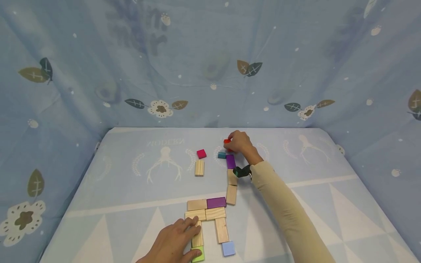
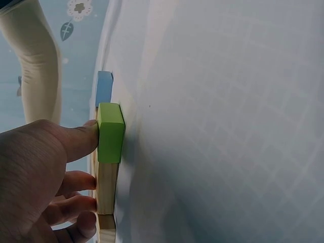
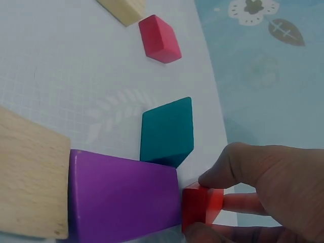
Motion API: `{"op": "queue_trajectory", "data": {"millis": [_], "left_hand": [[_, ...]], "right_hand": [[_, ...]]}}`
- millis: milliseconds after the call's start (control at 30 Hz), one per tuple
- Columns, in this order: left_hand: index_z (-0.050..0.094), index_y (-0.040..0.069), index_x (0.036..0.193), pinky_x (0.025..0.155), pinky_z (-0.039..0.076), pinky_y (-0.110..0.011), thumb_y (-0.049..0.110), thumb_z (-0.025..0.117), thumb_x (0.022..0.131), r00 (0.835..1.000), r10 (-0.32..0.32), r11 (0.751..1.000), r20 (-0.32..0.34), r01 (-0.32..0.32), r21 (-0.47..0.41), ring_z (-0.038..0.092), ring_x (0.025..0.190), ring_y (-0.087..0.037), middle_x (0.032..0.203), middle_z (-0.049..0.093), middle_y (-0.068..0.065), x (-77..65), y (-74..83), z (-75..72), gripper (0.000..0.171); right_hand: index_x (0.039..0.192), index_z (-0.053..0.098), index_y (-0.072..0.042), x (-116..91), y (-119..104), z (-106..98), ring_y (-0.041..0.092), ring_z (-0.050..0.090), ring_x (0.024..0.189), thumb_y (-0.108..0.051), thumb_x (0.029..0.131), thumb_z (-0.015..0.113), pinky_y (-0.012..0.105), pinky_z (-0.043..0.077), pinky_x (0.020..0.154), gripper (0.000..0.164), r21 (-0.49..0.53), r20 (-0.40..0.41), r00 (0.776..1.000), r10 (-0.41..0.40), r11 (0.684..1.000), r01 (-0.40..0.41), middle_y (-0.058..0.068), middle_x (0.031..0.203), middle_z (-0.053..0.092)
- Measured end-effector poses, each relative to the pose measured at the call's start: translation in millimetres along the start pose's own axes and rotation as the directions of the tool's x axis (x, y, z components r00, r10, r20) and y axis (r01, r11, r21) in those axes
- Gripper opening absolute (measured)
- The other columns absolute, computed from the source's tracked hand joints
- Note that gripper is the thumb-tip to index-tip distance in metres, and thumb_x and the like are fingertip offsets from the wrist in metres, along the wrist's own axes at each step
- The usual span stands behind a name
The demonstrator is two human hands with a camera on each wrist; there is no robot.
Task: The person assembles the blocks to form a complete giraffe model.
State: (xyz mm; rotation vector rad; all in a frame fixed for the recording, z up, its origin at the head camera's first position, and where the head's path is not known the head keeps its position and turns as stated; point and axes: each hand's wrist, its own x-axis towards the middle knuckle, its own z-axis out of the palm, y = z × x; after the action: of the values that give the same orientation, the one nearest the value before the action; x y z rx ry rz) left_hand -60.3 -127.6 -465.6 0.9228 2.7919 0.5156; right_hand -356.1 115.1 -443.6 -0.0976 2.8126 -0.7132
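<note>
My right hand (image 1: 242, 143) pinches a red block (image 3: 195, 205) at the far end of a column of blocks. In the right wrist view the red block stands right at the end of a purple block (image 3: 126, 197), with a teal block (image 3: 167, 129) beside them. The left hand (image 1: 177, 239) rests over the near blocks. Its thumb touches a green block (image 2: 111, 132) and its loosely bent fingers lie along a plain wooden block (image 2: 106, 187). Opposite the green block sits a light blue block (image 1: 228, 248), at the end of another wooden block (image 1: 222, 230).
Several wooden blocks and another purple block (image 1: 216, 202) form two crosswise rows in the middle. A pink-red block (image 1: 201, 153) and a ridged wooden piece (image 1: 199, 168) lie apart, left of the column. Patterned cloth (image 1: 210, 73) hangs behind the table (image 1: 115, 204).
</note>
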Motion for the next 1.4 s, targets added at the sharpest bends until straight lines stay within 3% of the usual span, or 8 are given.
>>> {"op": "queue_trajectory", "data": {"millis": [367,633,767,1133,1267,1400], "left_hand": [[0.068,0.014,0.121,0.065,0.050,-0.030,0.061,0.065,0.085,1.000,-0.016,1.000,0.027,0.016,-0.004,0.058,0.094,-0.017,0.130,0.060,-0.007,1.6,-1.2,-0.7,0.060],[0.069,0.015,0.121,0.067,0.051,-0.031,0.061,0.067,0.084,0.998,-0.046,0.999,0.046,0.046,-0.003,0.058,0.094,-0.016,0.129,0.061,-0.006,2.5,0.9,-0.6,0.059],[0.069,0.014,0.121,0.067,0.051,-0.031,0.060,0.067,0.084,0.998,-0.045,0.999,0.043,0.045,0.000,0.058,0.094,-0.016,0.129,0.061,-0.006,2.6,0.8,-0.5,0.059],[0.069,0.015,0.121,0.068,0.051,-0.032,0.063,0.065,0.084,0.999,-0.038,0.999,0.033,0.038,0.004,0.058,0.095,-0.017,0.130,0.061,-0.007,2.1,0.0,-0.3,0.060],[0.068,0.016,0.121,0.068,0.051,-0.031,0.061,0.067,0.084,0.998,-0.048,0.999,0.037,0.048,0.006,0.058,0.095,-0.016,0.130,0.060,-0.006,2.2,1.0,0.2,0.059],[0.068,0.016,0.121,0.069,0.051,-0.031,0.060,0.068,0.084,0.996,-0.066,0.998,0.052,0.065,0.015,0.057,0.093,-0.015,0.129,0.060,-0.005,2.5,2.6,0.2,0.058]], "right_hand": [[0.119,0.066,-0.006,-4.0,-1.6,0.6,0.025,0.058,0.083,-0.025,0.084,0.073,0.032,0.050,0.066,0.040,-0.055,0.008,1.000,-0.029,0.998,0.029,0.010,0.097,0.067],[0.115,0.066,-0.003,-8.9,0.1,2.6,0.023,0.061,0.078,-0.026,0.084,0.077,0.028,0.053,0.063,0.040,0.018,0.009,1.000,0.004,1.000,-0.005,0.012,0.098,0.065],[0.114,0.066,-0.003,-8.5,2.6,4.4,0.022,0.061,0.077,-0.028,0.084,0.077,0.028,0.052,0.063,0.041,0.008,-0.001,1.000,-0.002,1.000,0.002,0.012,0.100,0.065],[0.118,0.065,-0.005,-10.1,2.2,0.1,0.027,0.059,0.090,-0.034,0.083,0.077,0.039,0.050,0.076,0.047,-0.062,0.005,1.000,-0.011,0.998,0.011,0.011,0.101,0.066],[0.121,0.065,-0.009,-9.7,-5.1,-0.8,0.025,0.060,0.090,-0.038,0.084,0.076,0.042,0.050,0.075,0.048,-0.106,-0.080,0.994,-0.068,0.993,0.059,0.008,0.101,0.068],[0.117,0.069,-0.013,-11.4,-27.4,9.3,0.022,0.062,0.086,-0.043,0.086,0.073,0.042,0.047,0.079,0.043,-0.191,-0.104,0.973,-0.207,0.964,0.185,0.003,0.091,0.071]]}}
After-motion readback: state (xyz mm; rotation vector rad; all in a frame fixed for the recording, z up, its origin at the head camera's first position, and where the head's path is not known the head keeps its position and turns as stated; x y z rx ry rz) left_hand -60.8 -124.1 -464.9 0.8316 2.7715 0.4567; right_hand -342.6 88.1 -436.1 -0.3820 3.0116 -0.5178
